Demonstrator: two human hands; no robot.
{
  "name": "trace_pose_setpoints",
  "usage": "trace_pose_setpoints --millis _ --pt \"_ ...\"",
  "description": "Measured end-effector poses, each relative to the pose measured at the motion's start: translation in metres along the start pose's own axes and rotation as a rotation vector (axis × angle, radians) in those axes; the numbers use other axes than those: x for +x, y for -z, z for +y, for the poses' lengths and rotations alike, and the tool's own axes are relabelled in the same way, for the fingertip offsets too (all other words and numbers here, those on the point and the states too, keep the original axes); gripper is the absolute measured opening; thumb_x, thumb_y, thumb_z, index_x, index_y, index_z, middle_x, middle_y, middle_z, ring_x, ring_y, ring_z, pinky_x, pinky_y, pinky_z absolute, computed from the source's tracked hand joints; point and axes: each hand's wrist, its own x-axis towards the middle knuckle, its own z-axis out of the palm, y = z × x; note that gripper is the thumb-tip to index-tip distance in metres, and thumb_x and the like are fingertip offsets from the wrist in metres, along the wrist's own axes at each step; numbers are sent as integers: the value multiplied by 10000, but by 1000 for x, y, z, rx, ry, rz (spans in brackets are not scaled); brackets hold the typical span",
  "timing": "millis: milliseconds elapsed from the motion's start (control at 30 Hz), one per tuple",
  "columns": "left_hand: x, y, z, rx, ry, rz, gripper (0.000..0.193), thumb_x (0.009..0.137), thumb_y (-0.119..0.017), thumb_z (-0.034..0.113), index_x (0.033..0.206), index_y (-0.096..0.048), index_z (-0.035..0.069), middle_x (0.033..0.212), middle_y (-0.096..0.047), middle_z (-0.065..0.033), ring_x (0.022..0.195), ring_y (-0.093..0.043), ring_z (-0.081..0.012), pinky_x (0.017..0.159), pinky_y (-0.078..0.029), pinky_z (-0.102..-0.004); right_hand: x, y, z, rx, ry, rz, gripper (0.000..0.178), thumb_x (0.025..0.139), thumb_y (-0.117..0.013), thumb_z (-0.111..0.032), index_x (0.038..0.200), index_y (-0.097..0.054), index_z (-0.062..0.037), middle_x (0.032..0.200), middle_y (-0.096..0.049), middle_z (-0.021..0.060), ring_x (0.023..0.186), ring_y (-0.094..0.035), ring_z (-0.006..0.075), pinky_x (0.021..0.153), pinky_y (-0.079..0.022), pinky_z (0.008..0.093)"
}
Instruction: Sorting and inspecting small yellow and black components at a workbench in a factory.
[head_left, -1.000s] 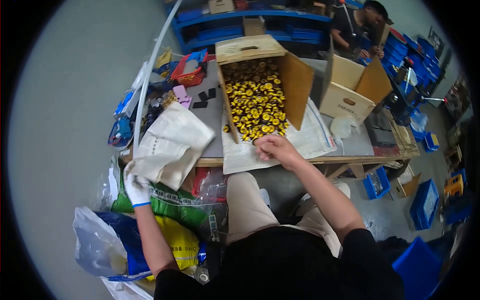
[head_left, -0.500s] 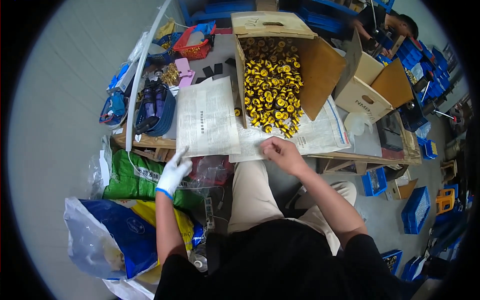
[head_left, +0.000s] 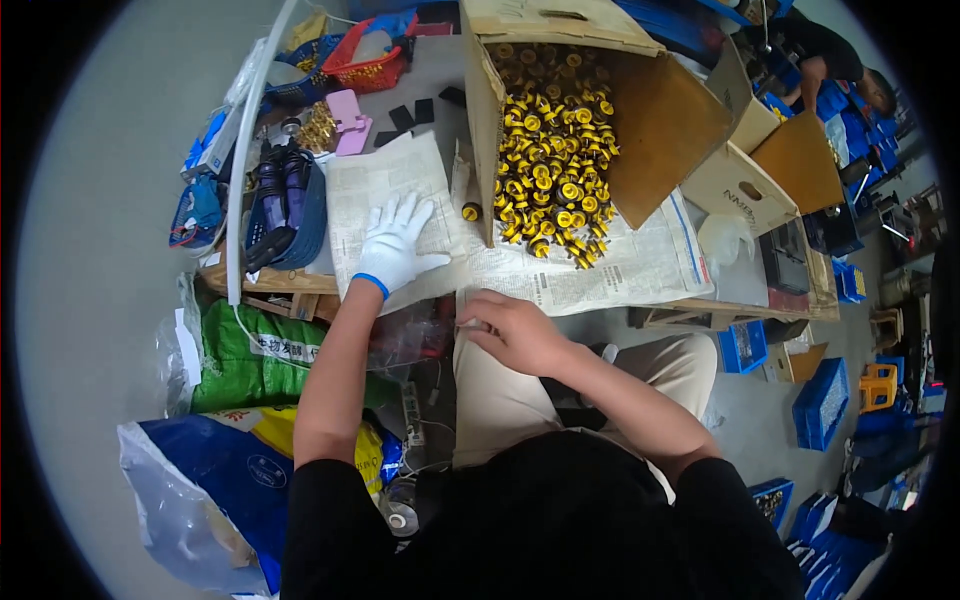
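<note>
My left hand (head_left: 395,247), in a white glove with a blue cuff, lies with fingers spread on a sheet of newspaper (head_left: 352,195) on the table. Just off the table's front edge is my bare right hand (head_left: 510,333), above my thigh. Its fingers are curled in; whether something small is between them is hidden. Beyond the hands, a cardboard box (head_left: 485,130) lies open toward me. Small yellow-and-black parts (head_left: 550,185) fill it and spill onto a second newspaper sheet (head_left: 640,265). One loose part (head_left: 471,211) sits outside the box's left wall.
At left stand a blue basket (head_left: 312,225) with purple-handled tools and a red basket (head_left: 375,65). A pink phone stand (head_left: 348,122) and several black pieces lie nearby. Another carton (head_left: 745,190) is at right. Bags (head_left: 255,355) crowd the floor at left. A co-worker (head_left: 825,60) bends over at far right.
My left hand has moved forward and right from the table edge, now flat on the newspaper. My right hand has drawn left and back toward me, off the edge. The view has shifted slightly.
</note>
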Motion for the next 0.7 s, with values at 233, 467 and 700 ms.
trace_pose_setpoints --millis 233,467,700 --pt "11 6 8 21 31 -160 1118 773 -714 735 1621 -323 121 1670 -280 -220 1554 -213 -434 1264 -148 -549 -62 33 16 166 -286 -33 145 924 -684 -60 1067 -665 -46 920 -647 127 810 -666 284 726 -541 378" --pt "24 11 16 -49 -85 -81 1085 742 -800 640 1576 -385 82 1640 -335 -238 1512 -301 -452 1257 -199 -539 -109 6 22 266 -405 26 130 943 -706 -66 1070 -697 -38 934 -703 107 794 -692 204 729 -549 314" --pt "17 30 18 -124 -96 2 1007 735 -825 559 1537 -453 77 1617 -387 -229 1506 -333 -419 1258 -245 -489 -143 -2 19 327 -381 121 134 949 -719 -55 1078 -698 -25 918 -704 76 782 -665 148 746 -546 304"
